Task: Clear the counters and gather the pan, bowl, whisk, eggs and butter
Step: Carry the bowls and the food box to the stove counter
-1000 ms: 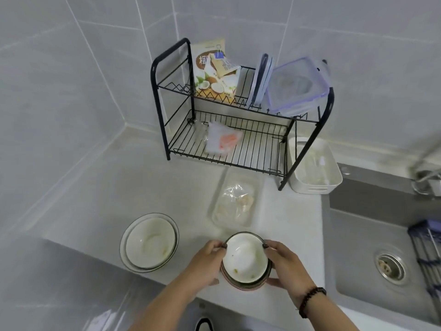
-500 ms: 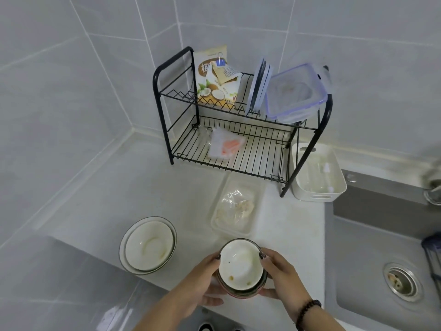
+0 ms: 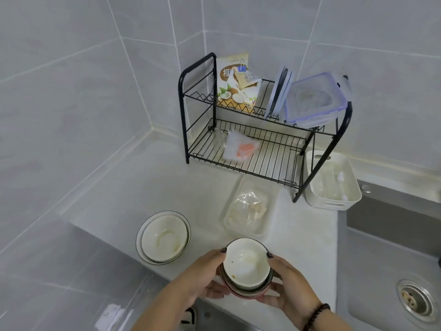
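I hold a small stack of used bowls, white inside with dark rims and a reddish one at the bottom, over the counter's front edge. My left hand grips the stack from the left and my right hand grips it from the right, thumbs on the rim. A second stack of larger white bowls sits on the counter to the left. No pan, whisk, eggs or butter shows.
A black two-tier dish rack holds a snack bag, lids and a clear lidded box. A clear tray with a plastic bag lies before it. A white basket and the sink are at the right.
Both hands have lifted the bowl stack off the counter and drawn it toward me, past the front edge. The view has shifted left.
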A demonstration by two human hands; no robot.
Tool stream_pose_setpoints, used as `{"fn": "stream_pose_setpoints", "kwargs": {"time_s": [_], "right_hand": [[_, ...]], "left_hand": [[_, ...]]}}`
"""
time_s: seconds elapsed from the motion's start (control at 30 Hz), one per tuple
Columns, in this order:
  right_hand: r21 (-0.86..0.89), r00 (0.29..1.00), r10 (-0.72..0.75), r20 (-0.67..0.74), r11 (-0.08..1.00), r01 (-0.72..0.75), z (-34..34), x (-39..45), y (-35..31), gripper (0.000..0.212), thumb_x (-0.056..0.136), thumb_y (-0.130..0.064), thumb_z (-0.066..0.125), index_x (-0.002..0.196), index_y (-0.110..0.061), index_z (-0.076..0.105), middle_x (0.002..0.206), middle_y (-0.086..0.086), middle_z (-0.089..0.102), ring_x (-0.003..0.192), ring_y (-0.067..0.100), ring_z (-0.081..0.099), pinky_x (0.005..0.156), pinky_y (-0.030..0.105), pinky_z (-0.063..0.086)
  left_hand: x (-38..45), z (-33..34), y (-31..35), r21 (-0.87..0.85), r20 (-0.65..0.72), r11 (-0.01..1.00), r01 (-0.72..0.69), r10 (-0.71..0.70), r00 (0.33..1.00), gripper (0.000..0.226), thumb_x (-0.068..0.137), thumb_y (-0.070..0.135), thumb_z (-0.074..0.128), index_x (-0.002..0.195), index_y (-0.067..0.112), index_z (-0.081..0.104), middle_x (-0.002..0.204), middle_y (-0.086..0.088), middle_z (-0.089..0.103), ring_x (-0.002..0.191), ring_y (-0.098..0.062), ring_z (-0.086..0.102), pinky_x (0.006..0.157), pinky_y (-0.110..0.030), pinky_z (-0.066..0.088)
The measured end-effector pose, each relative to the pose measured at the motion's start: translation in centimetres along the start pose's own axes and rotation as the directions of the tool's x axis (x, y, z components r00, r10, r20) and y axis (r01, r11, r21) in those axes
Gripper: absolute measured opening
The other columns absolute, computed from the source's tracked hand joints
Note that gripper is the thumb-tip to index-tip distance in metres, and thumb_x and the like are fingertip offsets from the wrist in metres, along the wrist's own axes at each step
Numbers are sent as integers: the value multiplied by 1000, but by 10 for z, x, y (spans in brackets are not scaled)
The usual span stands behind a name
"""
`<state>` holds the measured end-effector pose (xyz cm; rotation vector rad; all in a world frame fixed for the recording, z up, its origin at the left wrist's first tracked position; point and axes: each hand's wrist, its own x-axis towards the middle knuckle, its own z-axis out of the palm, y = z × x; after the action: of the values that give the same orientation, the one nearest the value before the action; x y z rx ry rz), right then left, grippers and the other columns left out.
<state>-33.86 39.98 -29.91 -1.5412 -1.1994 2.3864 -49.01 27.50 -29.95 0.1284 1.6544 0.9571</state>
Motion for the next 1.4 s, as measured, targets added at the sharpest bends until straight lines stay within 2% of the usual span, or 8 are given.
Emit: {"fn": "stream_pose_setpoints", "kwargs": {"time_s": [0.17,0.37,0.53,0.77,1.0,1.1,1.27,1.4], "right_hand": [[40,998,68,-3,997,-68,37,-7,-15,23,94,-29,54,108,-12,63,104,15,59,92,36,57,74,48,54],[21,1000,-2,17,1000,1,97,-8,-32,21,93,-28,54,105,-13,63,101,12,59,90,31,59,80,51,56],[-101,996,-83,23,991,85,147,1,-40,18,90,-21,58,107,-18,64,106,8,62,97,29,61,78,50,57],[-200,992,-106,-68,975,91,201,23,-35,24,82,-15,61,106,-18,61,112,10,59,103,31,59,66,44,59],[-279,982,-103,-156,959,56,220,31,-27,23,78,-5,60,100,-10,59,95,9,58,79,25,57,72,58,56],[-292,975,-124,-186,954,66,226,34,-24,23,77,-6,60,99,-10,61,91,7,57,78,23,56,70,55,58],[-306,956,-164,-241,948,86,234,38,-20,20,73,-6,61,91,-11,65,76,6,55,68,27,55,67,57,57],[-342,941,-201,-273,934,100,237,38,-17,13,72,-4,60,81,-10,67,70,6,53,64,27,52,63,55,57]], "left_hand": [[-15,-31,21,82,-23,997,-11,13,1000,34,101,43,35,124,24,51,107,-7,61,70,-23,68,64,-27,55],[-30,-90,39,128,-74,988,-87,97,993,32,100,44,37,121,29,55,107,-7,64,73,-22,73,67,-28,58],[-39,-134,44,82,-95,991,-109,117,989,26,101,40,36,117,31,56,109,-6,64,77,-24,74,81,-38,60],[-33,-182,35,71,-113,992,-103,111,987,26,103,37,36,120,32,54,98,-3,65,77,-21,72,79,-33,59],[-11,-201,28,33,-69,997,-70,72,995,27,102,25,40,121,23,59,105,-7,70,85,-22,71,80,-33,60],[-7,-207,27,93,-70,993,-72,79,994,28,103,31,37,122,27,57,107,-6,70,87,-22,72,78,-31,60],[-4,-213,31,276,-66,956,-99,122,990,23,103,28,31,110,30,52,106,-7,69,74,-16,71,65,-21,58],[4,-215,25,300,-66,947,-114,140,988,24,102,29,32,109,30,55,102,-8,70,76,-18,73,61,-21,57]]}}
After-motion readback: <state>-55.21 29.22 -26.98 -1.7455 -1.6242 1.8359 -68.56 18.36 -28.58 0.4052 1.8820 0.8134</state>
